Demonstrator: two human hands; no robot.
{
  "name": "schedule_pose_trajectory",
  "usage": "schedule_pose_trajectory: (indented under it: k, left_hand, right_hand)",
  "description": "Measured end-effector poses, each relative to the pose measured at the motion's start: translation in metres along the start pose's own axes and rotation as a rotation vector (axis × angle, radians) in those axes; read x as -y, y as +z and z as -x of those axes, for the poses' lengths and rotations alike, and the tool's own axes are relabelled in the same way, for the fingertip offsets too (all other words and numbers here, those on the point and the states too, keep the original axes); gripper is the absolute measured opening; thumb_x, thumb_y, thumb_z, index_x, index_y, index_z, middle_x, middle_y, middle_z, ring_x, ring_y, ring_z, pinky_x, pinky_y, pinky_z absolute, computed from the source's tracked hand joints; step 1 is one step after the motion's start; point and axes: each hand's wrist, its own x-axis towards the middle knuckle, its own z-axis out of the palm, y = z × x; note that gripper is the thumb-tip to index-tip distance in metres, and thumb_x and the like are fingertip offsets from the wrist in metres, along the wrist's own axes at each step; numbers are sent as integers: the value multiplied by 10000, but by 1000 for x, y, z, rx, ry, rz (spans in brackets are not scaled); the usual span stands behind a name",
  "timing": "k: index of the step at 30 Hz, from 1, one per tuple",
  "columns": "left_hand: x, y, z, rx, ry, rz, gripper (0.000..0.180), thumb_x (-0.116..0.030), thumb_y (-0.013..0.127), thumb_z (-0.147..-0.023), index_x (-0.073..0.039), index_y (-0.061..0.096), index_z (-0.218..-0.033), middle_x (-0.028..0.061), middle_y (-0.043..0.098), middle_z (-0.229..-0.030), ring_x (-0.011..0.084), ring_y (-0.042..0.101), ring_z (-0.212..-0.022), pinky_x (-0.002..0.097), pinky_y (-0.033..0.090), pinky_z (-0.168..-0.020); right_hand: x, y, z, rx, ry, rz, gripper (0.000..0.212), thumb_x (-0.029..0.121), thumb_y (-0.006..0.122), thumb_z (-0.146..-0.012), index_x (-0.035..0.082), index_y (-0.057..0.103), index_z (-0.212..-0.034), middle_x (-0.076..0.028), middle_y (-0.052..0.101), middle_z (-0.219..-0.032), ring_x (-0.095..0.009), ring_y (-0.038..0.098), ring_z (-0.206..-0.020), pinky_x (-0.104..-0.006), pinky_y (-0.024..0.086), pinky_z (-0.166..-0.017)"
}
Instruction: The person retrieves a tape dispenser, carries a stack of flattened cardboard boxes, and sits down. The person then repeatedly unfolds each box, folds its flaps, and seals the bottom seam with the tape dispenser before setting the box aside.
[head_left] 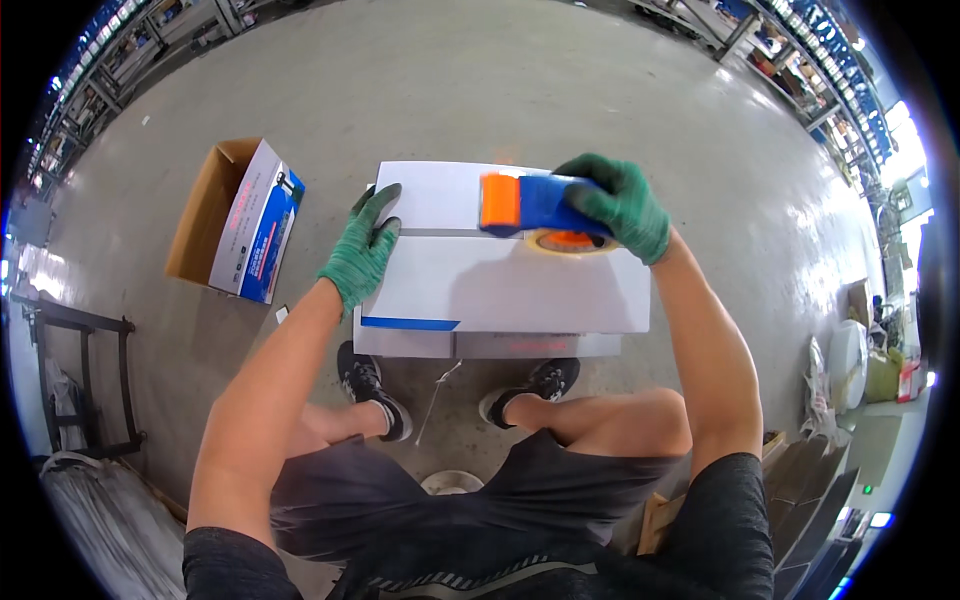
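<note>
In front of my feet stands a white cardboard box [440, 283], its two top flaps folded down with a narrow seam between them. My left hand [363, 245], in a green glove with dark fingertips, rests at the box's left edge, fingers stretched and apart over the flaps. My gloved right hand [617, 205] is closed around a blue and orange tape dispenser [545, 203]. The dispenser, slightly blurred, is over the right half of the seam. Below it shows its tape roll [570, 242]. I cannot tell whether the dispenser touches the box.
An open-topped carton [235, 220] with blue and white print stands on the floor to the left. A dark metal frame [85, 375] is farther left. Shelving [800, 70] lines the far sides. Flat grey panels [812, 490] lean at the lower right.
</note>
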Motion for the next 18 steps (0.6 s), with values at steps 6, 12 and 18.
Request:
schedule_pose_trajectory:
  k: [6, 12, 18]
  left_hand:
    - [-11, -1, 2, -45, -93, 12, 474, -56, 546, -952, -129, 457, -1412, 143, 399, -1463, 250, 445, -1290, 348, 393, -1049]
    - [-59, 31, 13, -240, 35, 146, 267, -113, 559, -968, -66, 554, -1231, 124, 630, -1081, 204, 634, -886, 317, 539, -717]
    - [-117, 62, 16, 120, -567, 1000, 655, -585, 360, -1000, -30, 554, -1289, 105, 644, -1117, 197, 608, -972, 356, 523, -784]
  right_hand:
    - [-17, -5, -6, 105, 67, 41, 460, 380, 672, -783, -13, 670, -1022, -88, 642, -802, -131, 582, -688, -301, 515, -650]
    - [-36, -17, -1, 180, 112, 18, 453, 383, 689, -766, -39, 649, -924, -34, 574, -714, -111, 541, -652, -301, 475, -604]
    - [-36, -16, 0, 183, 107, -37, 490, 414, 699, -776, -41, 653, -953, -17, 576, -737, -100, 542, -669, -281, 487, -612]
